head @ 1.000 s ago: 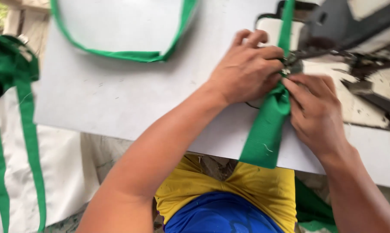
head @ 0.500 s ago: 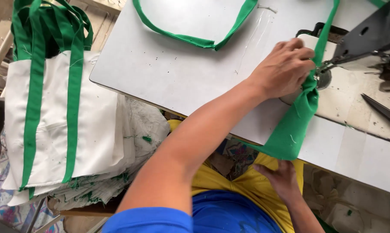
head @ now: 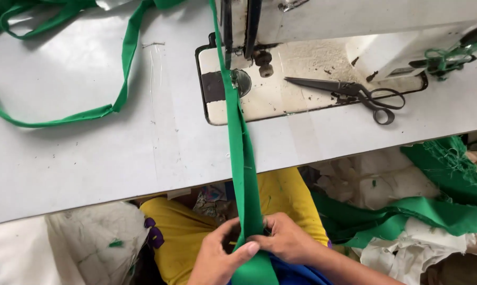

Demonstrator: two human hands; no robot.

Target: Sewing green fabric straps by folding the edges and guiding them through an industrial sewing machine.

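A long green fabric strip (head: 242, 153) runs from under the sewing machine's needle area (head: 233, 79) down over the table edge into my lap. My left hand (head: 217, 253) and my right hand (head: 291, 240) both pinch the strip low down, below the table edge, thumbs pressed on its folded edges. The strip widens under my hands. The sewing machine (head: 323, 21) stands at the top, its plate dusty with lint.
Black scissors (head: 354, 92) lie on the machine bed to the right. A sewn green strip (head: 90, 111) loops across the white table (head: 117, 158) at left. Green and white cloth (head: 439, 206) is piled at lower right; white fabric (head: 85, 243) lies at lower left.
Both hands have left the needle area and dropped to my lap, sliding down the strip. The view swung right, so the stack of bags at left is out of sight.
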